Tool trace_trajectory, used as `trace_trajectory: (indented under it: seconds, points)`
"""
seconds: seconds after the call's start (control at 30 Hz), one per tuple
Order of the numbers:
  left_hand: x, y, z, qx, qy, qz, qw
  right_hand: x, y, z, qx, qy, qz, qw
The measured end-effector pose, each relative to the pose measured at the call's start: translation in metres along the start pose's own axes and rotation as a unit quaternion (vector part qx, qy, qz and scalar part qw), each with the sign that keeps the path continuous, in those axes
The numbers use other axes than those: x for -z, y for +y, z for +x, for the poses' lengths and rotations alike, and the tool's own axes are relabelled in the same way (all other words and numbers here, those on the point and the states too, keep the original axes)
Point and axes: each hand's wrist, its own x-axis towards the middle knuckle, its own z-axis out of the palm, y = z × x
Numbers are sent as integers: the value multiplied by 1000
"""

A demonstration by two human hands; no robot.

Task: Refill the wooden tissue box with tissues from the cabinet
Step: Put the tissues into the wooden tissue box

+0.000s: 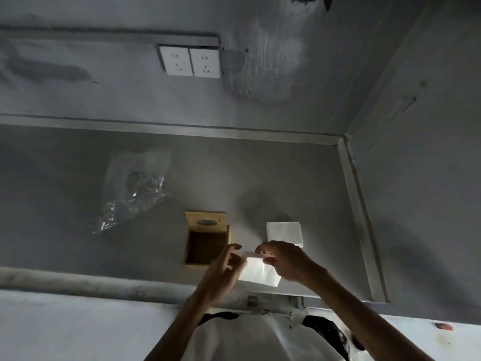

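The wooden tissue box [207, 247] stands open on the grey counter, its lid [205, 221] with an oval slot tipped up at the far side. The inside looks dark and empty. To its right lies a white stack of tissues [284, 232]. In front of the box, both hands hold one folded white tissue [260, 270] above the counter's front edge. My left hand [223, 269] pinches its left edge and my right hand [283, 260] grips its top right.
A crumpled clear plastic bag [132, 191] lies on the counter [299, 183] to the left of the box. Two white wall sockets [190, 61] sit on the back wall. A side wall closes off the right. The counter's raised front lip [104, 281] runs below the hands.
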Motion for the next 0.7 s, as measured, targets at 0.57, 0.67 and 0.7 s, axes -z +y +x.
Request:
trace_trajectory:
  seconds: [0.57,0.67,0.7]
  points:
    - [123,-85,27,152,-9,-75,986,-26,-120,143,-62,-73,-71,993]
    - [123,-95,30,148,-17,-51,987,-35,-127,145,-71,-78,-106,989]
    - [123,-96,31,147,-17,-41,988,-38,-127,148,-83,-80,-94,989]
